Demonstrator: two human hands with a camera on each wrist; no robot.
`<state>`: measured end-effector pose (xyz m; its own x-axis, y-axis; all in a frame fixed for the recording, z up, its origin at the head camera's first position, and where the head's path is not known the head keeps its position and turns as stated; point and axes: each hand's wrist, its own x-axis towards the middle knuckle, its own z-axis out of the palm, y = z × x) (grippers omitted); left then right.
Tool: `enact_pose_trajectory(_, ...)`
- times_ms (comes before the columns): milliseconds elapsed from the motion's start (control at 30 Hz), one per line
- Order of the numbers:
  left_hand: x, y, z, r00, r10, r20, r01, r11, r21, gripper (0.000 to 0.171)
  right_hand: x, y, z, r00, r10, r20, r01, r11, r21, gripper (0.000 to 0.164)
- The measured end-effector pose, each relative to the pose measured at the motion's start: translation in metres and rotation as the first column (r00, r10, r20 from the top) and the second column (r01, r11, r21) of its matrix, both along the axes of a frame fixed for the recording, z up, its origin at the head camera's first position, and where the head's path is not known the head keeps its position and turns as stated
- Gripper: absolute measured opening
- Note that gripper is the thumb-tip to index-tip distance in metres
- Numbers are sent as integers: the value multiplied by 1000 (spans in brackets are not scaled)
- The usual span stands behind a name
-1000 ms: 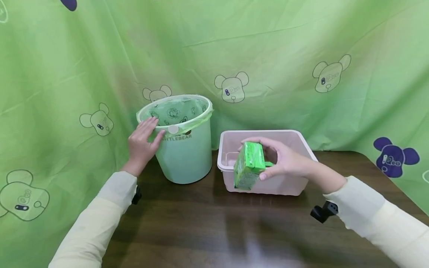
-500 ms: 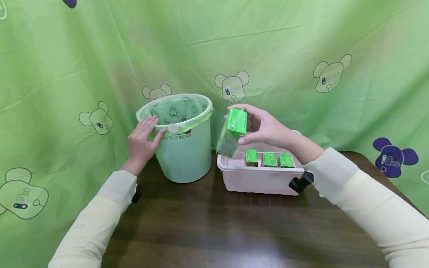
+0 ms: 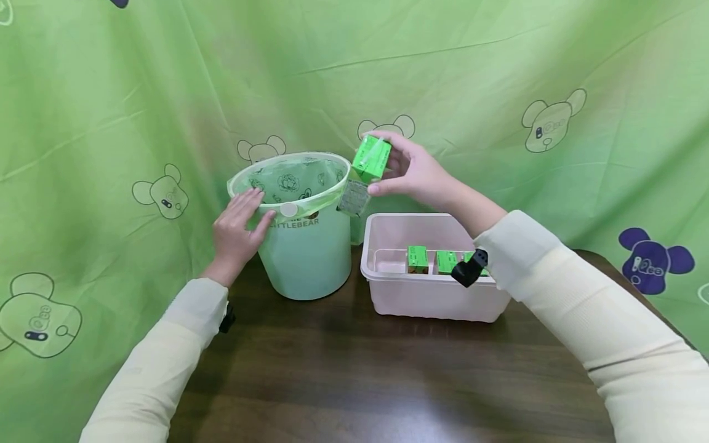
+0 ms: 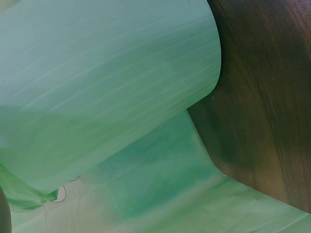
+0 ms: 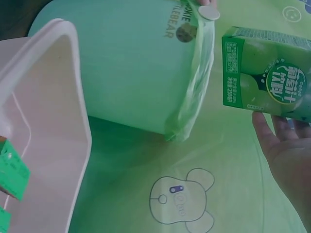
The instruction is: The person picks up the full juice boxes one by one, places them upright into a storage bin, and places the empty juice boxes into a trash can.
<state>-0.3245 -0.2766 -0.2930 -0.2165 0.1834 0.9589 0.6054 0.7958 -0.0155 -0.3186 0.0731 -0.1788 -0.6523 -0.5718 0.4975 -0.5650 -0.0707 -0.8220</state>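
My right hand [image 3: 415,169] grips a green juice box [image 3: 372,157] between thumb and fingers, at the right side of the pale green trash bin [image 3: 310,264] and about level with its rim. A drinking straw lies against one end of the box. Fruit pictures and print show on its side in the right wrist view. With straight fingers my left hand [image 3: 235,224] rests on the bin's near left rim, thumb against the outside. A green printed liner bag [image 3: 327,175] is folded over that rim. In the left wrist view the bin's wall [image 4: 97,87] fills much of the picture.
Right of the bin stands a pink plastic tub [image 3: 437,298] holding several green boxes [image 3: 418,258], partly hidden behind my right wrist. Both containers stand on a dark wooden table [image 3: 310,381]. A green curtain [image 3: 454,74] with bear prints hangs behind and at the sides.
My right hand has lifted the juice box from over the pink tub and carried it up and left to the bin's rim. The left hand has stayed on the rim.
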Motion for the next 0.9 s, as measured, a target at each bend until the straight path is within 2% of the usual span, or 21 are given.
enact_pose_trajectory(433,1,2,0,1000,0,6,0,1000,-11,51,-19,-33,16,998,-68,-6,67,992,-105,81)
enact_pose_trajectory(733,0,0,-1,1000,0,6,0,1000,-1,51,-30,-58,21,993,-120,-23,115,983,-145,84)
enact_pose_trajectory(900,0,-2,-1,1000,-3,1,2,1000,4,51,-33,-72,22,986,-167,-27,162,978,-128,86)
